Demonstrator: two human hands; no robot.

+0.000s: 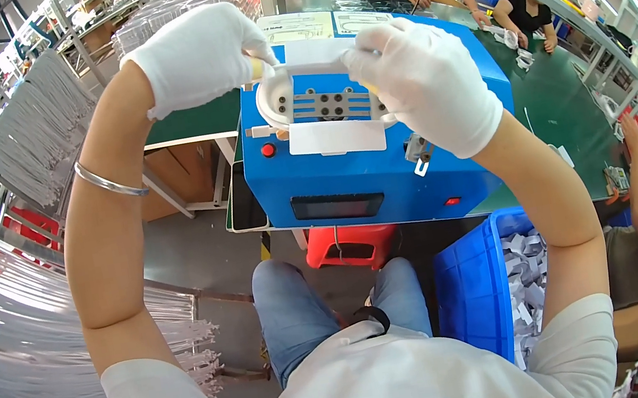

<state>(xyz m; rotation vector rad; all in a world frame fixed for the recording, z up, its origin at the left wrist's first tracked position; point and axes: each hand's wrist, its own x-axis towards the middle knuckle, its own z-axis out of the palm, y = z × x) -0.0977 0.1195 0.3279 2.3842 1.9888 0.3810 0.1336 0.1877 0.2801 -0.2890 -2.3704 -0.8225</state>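
Over the blue machine [378, 147], the gloved left hand [198, 55] and right hand [426, 80] are each pinching an end of a white strip [316, 56], stretching it across the machine's white oval fixture [279, 109]. A blue bin [477, 286] of white scraps is sitting beside the person's right knee.

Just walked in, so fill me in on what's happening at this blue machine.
A seated person in white gloves works at a blue machine on a green-topped bench. The left hand and right hand together hold a white looped piece over the machine's grey fixture plate. A blue bin of white parts sits by the person's right knee, bundles of white cables hang on the left, and other people work further along the bench.
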